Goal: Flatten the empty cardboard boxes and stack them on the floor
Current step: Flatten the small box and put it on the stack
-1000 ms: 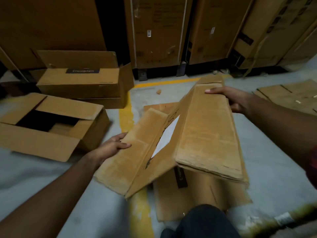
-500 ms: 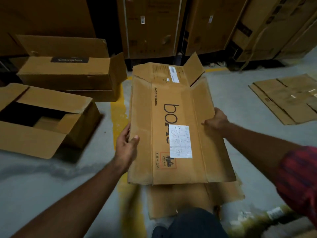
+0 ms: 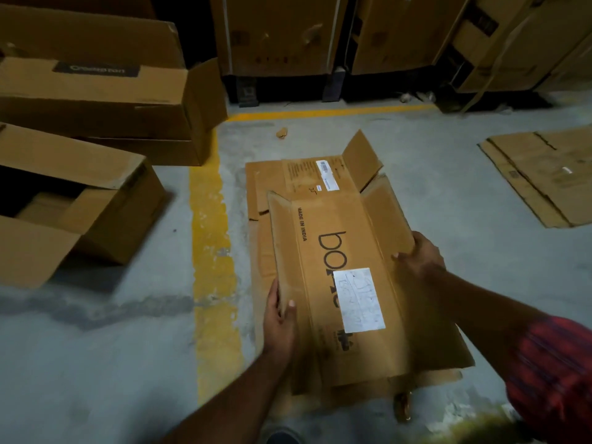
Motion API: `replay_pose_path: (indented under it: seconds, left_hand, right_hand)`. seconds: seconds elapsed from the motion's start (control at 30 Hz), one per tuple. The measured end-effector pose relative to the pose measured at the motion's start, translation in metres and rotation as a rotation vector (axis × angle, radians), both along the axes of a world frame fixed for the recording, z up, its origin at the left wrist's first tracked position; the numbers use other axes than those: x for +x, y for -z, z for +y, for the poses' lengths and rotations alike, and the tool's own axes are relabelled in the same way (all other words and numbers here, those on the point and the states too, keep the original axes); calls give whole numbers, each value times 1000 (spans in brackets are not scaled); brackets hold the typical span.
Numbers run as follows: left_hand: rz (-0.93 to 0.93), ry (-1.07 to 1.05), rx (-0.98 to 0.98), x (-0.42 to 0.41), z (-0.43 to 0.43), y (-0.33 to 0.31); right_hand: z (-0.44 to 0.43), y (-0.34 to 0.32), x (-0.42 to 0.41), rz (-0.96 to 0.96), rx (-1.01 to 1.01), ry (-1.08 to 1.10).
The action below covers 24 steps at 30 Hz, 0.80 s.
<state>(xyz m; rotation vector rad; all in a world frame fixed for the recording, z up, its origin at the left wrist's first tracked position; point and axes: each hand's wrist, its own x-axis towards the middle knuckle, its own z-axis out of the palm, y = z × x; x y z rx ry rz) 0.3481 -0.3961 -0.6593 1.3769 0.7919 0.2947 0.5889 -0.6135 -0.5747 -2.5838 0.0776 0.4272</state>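
Observation:
A flattened brown box (image 3: 339, 251) with black lettering and a white label lies low over the floor, its far flaps partly raised. My left hand (image 3: 280, 318) grips its left edge, thumb on top. My right hand (image 3: 419, 254) holds its right edge with curled fingers. Under it lies another flat cardboard sheet (image 3: 259, 187), on the grey floor beside a yellow line. Two unflattened boxes stand at the left: an open one (image 3: 80, 200) near me and a long one (image 3: 105, 100) behind it.
Another pile of flat cardboard (image 3: 544, 174) lies on the floor at the right. Tall cartons (image 3: 278, 33) line the back wall. A small cardboard scrap (image 3: 282, 133) lies near the yellow line. My shoe (image 3: 283, 437) shows at the bottom edge.
The box was folded and tilted up in my hands, then opened out flat. It has since come down lower and nearer the sheet on the floor. Both hands keep their hold.

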Motion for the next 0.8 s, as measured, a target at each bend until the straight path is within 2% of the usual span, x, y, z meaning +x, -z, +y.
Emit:
replay_pose_path:
  seconds: [0.1,0.17,0.23,0.33,0.43,0.6,0.67,0.73,0.8]
  left_hand:
    - [249,162,-136,1,-9,36]
    - [429,266,-104,-3,-3,52]
    - [508,282,-33,-6,6,71]
    - [517,171,20,-5,11,91]
    - [429,80,46,4,11,92]
    - [399,100,68,41,10,87]
    - [473,131,109,52,11,88]
    - [558,134,152,57,15,91]
    - [614,159,220,54,19,95]
  right_hand:
    - [-15,45,10,93,-39,12]
    - [-22,72,6,127,-47,62]
    - [-21,94,-5,135,-9,124]
    - [-11,110,-11,112,84,174]
    - [-7,113,2,49,113,168]
    - [-10,110,53,-32,72,141]
    - [-15,113,69,15,-17,118]
    - [-16,119,68,83,-267,32]
    - [-13,127,49,90,-492,-143]
